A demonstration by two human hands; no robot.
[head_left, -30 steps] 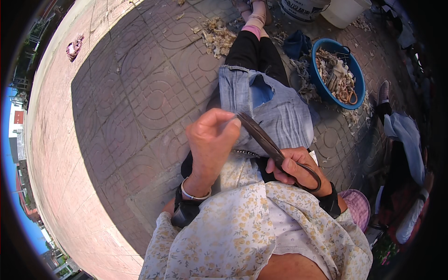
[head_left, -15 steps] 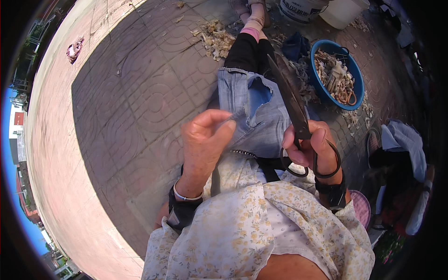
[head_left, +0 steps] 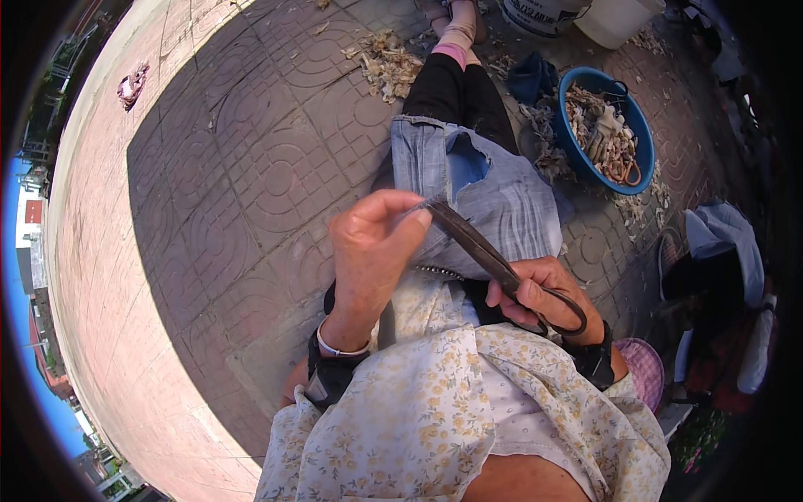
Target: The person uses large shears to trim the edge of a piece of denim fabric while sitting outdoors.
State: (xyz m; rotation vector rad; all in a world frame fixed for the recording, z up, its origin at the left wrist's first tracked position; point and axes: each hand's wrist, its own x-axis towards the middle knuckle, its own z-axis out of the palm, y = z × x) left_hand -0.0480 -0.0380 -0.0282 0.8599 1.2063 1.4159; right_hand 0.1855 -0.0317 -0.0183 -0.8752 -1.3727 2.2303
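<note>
My right hand (head_left: 544,293) grips a large pair of dark metal scissors (head_left: 477,244), with fingers in the handle loops and the blades together. The scissors point up and to the left, their tips reaching the fingertips of my left hand (head_left: 372,238). Thumb and forefinger of that hand are pinched together at a small greyish bit, too small to name. Below both hands, a piece of faded denim (head_left: 523,205) with a torn opening lies across my lap and legs.
Beyond my knees on the right stands a blue basin (head_left: 648,151) full of pale dried scraps. A pile of similar scraps (head_left: 389,65) lies on the paving near my feet. Two white buckets (head_left: 615,23) stand at the back. A pink checked item (head_left: 642,372) sits by my right elbow.
The scissors have swung down to the left and their blades have closed; their tips are now at my left fingertips. My left hand has barely moved.
</note>
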